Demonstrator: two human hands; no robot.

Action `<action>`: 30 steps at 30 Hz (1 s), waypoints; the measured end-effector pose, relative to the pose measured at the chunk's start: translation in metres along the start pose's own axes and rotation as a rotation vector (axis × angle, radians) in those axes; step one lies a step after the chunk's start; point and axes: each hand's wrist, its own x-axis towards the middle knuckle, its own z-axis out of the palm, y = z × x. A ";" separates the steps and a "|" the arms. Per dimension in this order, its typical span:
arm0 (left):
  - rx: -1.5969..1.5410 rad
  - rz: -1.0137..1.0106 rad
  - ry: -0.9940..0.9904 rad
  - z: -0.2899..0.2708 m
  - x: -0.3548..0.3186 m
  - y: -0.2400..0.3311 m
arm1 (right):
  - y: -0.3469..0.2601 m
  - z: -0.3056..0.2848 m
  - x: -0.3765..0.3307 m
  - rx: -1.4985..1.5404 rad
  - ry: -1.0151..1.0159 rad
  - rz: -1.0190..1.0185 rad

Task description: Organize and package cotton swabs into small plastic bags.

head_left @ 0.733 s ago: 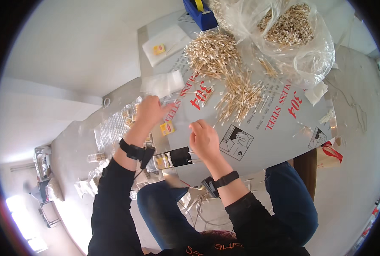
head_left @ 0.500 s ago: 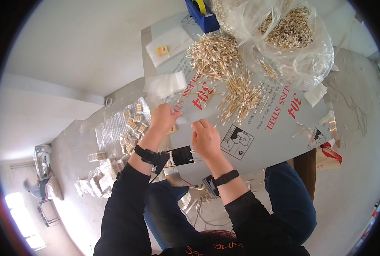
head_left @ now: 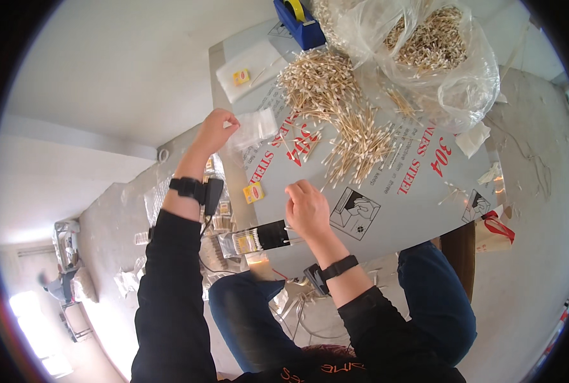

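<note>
My left hand (head_left: 217,131) is at the table's left edge, thumb and fingers pinched together beside thin clear plastic bags (head_left: 257,127). Whatever sits between its fingertips is too small or too clear to make out. Over the table's near part, my right hand (head_left: 308,209) is curled closed, its grip hidden from view. Just left of it lies a black strip (head_left: 273,235), with a clear packet of cotton swabs (head_left: 246,240) at its end. A small yellow card (head_left: 253,192) lies between my hands. Loose cotton swabs (head_left: 319,86) are heaped beyond my right hand.
A large clear bag of swabs (head_left: 476,96) stands at the far right, near a blue tape dispenser (head_left: 306,30). Another yellow card (head_left: 241,77) rests on a white stack (head_left: 259,60). Packed swab bundles (head_left: 222,220) lie left of the table. A person (head_left: 58,285) is in the background.
My left hand has moved away from my right hand, outward and to the left, to beside the clear bags. The yellow card and swab packet are now uncovered. My right hand has barely moved.
</note>
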 end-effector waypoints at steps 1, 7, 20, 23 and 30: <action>-0.062 -0.023 0.051 0.006 0.007 -0.011 | -0.001 0.001 0.000 0.002 -0.024 0.016; -0.265 -0.147 0.124 0.040 0.022 -0.040 | 0.002 0.000 0.000 -0.004 -0.016 0.009; -0.528 -0.245 0.407 0.068 -0.007 -0.030 | 0.001 -0.001 0.000 -0.013 -0.018 -0.005; -0.274 -0.209 0.161 0.057 0.006 -0.021 | 0.002 -0.003 0.000 -0.021 -0.025 0.006; 0.087 -0.194 -0.228 0.038 0.042 -0.014 | 0.001 -0.001 -0.001 -0.027 -0.023 0.021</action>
